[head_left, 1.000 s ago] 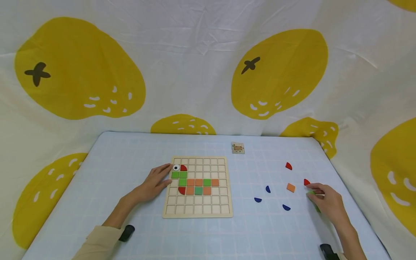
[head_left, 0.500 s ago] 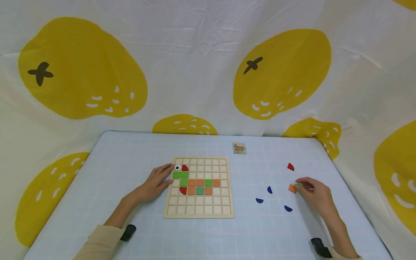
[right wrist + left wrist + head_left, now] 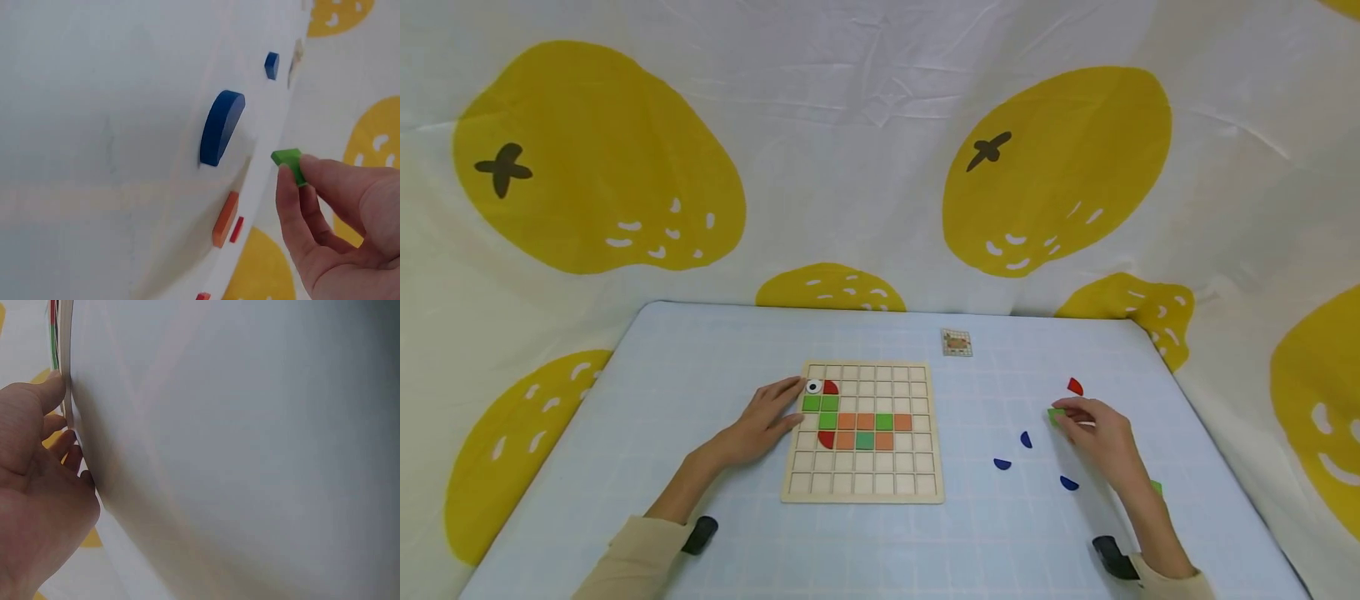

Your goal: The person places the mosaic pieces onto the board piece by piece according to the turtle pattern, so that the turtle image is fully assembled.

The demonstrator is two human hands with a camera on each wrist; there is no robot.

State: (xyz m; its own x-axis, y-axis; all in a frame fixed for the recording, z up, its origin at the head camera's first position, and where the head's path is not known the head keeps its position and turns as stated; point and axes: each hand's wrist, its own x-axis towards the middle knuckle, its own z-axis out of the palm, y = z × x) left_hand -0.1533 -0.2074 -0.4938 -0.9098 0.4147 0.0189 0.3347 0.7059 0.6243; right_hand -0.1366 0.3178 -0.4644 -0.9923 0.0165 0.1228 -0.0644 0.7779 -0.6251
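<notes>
A wooden grid board holds green, orange, red and teal pieces and a round eye piece. My left hand rests at its left edge, fingers extended; in the left wrist view the hand touches the board's edge. My right hand, right of the board, pinches a green piece between thumb and fingers. The right wrist view shows the green piece held above the table by the right hand, with an orange piece lying below, which the hand hides in the head view.
Three blue half-round pieces lie between board and right hand, one of them a blue piece. A red piece is beyond the right hand, another green piece beside the right forearm. A small picture card lies at the back.
My right hand has moved left from the right side of the table with the green piece pinched, passing over the orange piece. My left hand stays at the board's edge.
</notes>
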